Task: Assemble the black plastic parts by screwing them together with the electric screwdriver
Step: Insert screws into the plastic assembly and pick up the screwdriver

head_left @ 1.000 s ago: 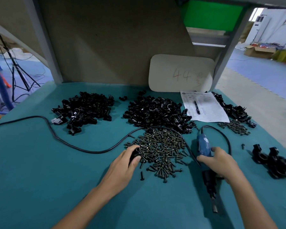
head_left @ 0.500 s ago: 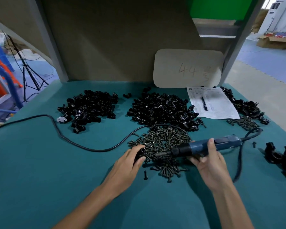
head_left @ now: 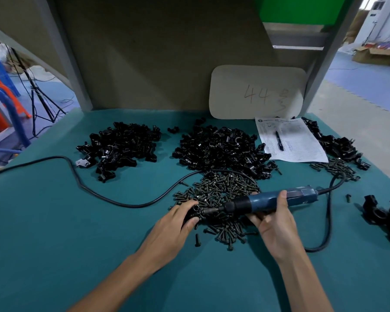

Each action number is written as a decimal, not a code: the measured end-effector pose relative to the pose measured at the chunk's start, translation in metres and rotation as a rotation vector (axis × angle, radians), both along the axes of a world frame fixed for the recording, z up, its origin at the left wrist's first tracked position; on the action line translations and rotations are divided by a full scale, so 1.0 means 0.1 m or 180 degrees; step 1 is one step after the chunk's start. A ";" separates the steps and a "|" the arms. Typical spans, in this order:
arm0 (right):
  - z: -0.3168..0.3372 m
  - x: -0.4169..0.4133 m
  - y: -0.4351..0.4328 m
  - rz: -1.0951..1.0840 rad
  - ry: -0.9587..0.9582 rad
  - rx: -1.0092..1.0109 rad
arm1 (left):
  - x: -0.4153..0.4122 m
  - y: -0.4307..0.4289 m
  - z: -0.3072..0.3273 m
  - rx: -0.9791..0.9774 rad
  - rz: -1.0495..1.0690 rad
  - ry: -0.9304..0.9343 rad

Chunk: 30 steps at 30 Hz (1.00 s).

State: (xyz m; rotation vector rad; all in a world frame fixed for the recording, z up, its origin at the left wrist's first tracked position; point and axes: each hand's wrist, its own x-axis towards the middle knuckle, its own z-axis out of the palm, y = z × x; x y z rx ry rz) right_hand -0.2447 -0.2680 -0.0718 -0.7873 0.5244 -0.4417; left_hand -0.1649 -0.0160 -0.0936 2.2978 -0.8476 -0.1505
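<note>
My right hand (head_left: pixel 274 224) grips the blue electric screwdriver (head_left: pixel 270 202), which lies level with its tip pointing left. The tip meets a small black plastic part (head_left: pixel 192 213) that my left hand (head_left: pixel 177 224) holds at the left edge of the pile of dark screws (head_left: pixel 218 194). Two heaps of black plastic parts lie further back, one heap at the left (head_left: pixel 122 147) and one heap in the middle (head_left: pixel 221 149).
The screwdriver's black cable (head_left: pixel 113 200) snakes left across the teal table (head_left: pixel 54 244) and also loops at the right. Assembled black parts (head_left: pixel 383 216) sit at the right edge. A paper sheet with a pen (head_left: pixel 291 140), more parts and screws (head_left: pixel 336 167) lie back right.
My right hand lifted the screwdriver off the table, turned it level, and moved its tip left to the part in my left hand. My left hand stayed at the screw pile.
</note>
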 end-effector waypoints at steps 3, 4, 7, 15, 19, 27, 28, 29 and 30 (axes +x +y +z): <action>0.00 0.00 -0.03 0.0107 0.0001 0.0105 | -0.01 0.01 0.02 0.0128 -0.0094 -0.0065; 0.01 0.00 -0.04 0.0134 -0.0019 0.0144 | -0.02 0.00 0.02 0.0176 -0.0134 -0.0101; 0.00 0.01 -0.07 0.0179 -0.0083 0.0193 | -0.04 0.00 0.03 0.0299 -0.0241 -0.0212; 0.05 -0.10 -0.07 0.0487 -0.0635 0.0554 | -0.02 0.02 0.00 0.0297 -0.0302 -0.0223; 0.04 -0.13 -0.06 0.0732 -0.0447 0.0287 | -0.01 0.03 0.01 0.0149 -0.0169 -0.0120; 0.01 -0.08 -0.06 0.0848 -0.0127 -0.0169 | -0.06 0.00 0.09 0.0301 -0.0108 -0.0266; 0.00 -0.08 -0.07 0.0839 -0.0119 -0.0170 | -0.07 0.00 0.10 0.0342 -0.0111 -0.0287; -0.01 -0.08 -0.08 0.0838 -0.0114 -0.0178 | -0.07 -0.01 0.11 0.0378 -0.0115 -0.0307; -0.02 -0.08 -0.08 0.0847 -0.0114 -0.0185 | -0.07 -0.01 0.12 0.0400 -0.0115 -0.0317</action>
